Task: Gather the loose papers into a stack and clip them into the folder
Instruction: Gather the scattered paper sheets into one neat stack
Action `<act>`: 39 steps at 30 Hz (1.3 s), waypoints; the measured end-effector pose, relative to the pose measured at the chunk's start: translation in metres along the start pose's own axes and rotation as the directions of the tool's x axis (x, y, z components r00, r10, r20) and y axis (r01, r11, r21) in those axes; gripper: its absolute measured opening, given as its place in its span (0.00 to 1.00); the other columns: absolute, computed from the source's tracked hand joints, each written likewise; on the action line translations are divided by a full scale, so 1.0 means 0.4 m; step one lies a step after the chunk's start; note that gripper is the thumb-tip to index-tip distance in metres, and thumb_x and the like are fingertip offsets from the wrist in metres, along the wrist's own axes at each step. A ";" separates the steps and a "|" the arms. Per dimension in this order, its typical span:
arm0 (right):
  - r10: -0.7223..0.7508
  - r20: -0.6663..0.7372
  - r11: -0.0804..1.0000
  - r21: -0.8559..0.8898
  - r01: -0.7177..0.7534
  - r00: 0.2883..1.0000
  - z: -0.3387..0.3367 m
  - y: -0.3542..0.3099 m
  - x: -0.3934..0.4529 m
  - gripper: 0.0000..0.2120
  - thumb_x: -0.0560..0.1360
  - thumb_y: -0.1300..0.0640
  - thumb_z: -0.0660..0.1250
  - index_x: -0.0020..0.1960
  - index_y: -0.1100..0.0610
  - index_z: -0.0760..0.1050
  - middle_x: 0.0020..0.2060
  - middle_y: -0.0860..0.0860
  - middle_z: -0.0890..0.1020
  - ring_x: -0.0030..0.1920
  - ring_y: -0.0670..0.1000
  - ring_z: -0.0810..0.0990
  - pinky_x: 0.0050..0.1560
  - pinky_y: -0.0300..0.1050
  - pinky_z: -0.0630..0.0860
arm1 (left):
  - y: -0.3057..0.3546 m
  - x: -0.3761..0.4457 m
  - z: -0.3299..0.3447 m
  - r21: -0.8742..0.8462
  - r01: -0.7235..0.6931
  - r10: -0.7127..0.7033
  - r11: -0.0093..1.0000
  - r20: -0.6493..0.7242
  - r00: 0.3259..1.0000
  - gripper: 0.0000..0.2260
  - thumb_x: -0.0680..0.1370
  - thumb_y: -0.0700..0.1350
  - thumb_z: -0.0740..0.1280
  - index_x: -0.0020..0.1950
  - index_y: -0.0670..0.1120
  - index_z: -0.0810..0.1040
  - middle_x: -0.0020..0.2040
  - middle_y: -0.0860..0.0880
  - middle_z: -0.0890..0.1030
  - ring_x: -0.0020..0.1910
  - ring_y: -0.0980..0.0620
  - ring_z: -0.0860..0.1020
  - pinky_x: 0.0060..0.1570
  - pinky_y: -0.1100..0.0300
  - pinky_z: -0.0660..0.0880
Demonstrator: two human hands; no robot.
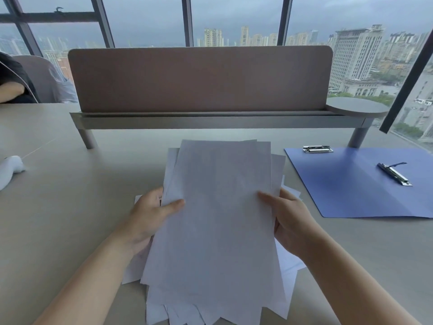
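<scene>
A loose stack of white papers (218, 219) is held in front of me above the table, its sheets fanned out unevenly at the bottom and sides. My left hand (150, 214) grips the stack's left edge, thumb on top. My right hand (289, 216) grips the right edge, thumb on top. To the right, a blue folder (346, 191) lies open and flat on the table. It carries a metal clip (317, 149) at its top left corner and a second metal clip (394, 174) near its middle fold.
A brown desk divider (201, 78) on a grey rail stands across the back of the beige table (58, 207). A white crumpled object (10, 168) lies at the left edge. Another person's arm (11, 90) shows at far left. Windows lie behind.
</scene>
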State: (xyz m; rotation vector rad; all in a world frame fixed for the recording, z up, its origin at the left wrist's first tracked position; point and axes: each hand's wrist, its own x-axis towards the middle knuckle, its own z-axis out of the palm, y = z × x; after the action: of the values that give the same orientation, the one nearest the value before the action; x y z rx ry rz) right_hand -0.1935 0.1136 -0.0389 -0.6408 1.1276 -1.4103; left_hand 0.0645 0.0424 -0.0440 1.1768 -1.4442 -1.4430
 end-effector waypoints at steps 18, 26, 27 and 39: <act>-0.050 0.184 0.896 -0.426 0.125 0.982 0.038 0.026 -0.032 0.08 0.82 0.56 0.63 0.58 0.56 0.77 0.47 0.57 0.87 0.38 0.65 0.86 0.33 0.52 0.81 | 0.043 -0.018 -0.003 -0.512 -0.067 0.006 0.857 -0.121 0.993 0.22 0.73 0.51 0.68 0.67 0.48 0.78 0.62 0.45 0.82 0.60 0.45 0.81 0.56 0.46 0.78; -0.002 0.234 0.974 -0.221 0.055 0.972 0.030 0.015 -0.031 0.09 0.81 0.58 0.65 0.59 0.60 0.78 0.45 0.61 0.86 0.37 0.62 0.83 0.32 0.50 0.80 | 0.055 -0.034 0.000 -0.600 -0.041 0.013 0.799 -0.052 0.999 0.15 0.76 0.52 0.64 0.55 0.49 0.86 0.58 0.45 0.85 0.56 0.45 0.83 0.56 0.46 0.75; 0.000 0.230 0.981 -0.190 0.045 0.973 0.032 0.017 -0.030 0.09 0.81 0.60 0.64 0.58 0.61 0.78 0.43 0.61 0.85 0.36 0.62 0.82 0.34 0.51 0.82 | 0.056 -0.038 0.003 -0.599 -0.017 0.005 0.801 -0.022 1.000 0.15 0.75 0.52 0.64 0.53 0.50 0.87 0.57 0.45 0.85 0.55 0.45 0.84 0.55 0.45 0.75; -0.075 0.197 0.997 0.035 0.070 0.978 0.030 0.019 -0.017 0.11 0.81 0.62 0.61 0.60 0.64 0.76 0.43 0.66 0.84 0.40 0.64 0.85 0.49 0.58 0.83 | 0.033 -0.057 0.010 -0.567 0.221 0.023 0.793 0.391 0.920 0.30 0.66 0.47 0.79 0.68 0.46 0.77 0.68 0.38 0.77 0.65 0.29 0.74 0.54 0.23 0.68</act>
State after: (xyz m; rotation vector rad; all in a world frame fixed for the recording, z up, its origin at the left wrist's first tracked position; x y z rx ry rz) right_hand -0.1784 0.1178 -0.0396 -0.7912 0.9338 -1.3878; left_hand 0.0659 0.0644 -0.0292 0.5864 -1.0166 -2.0948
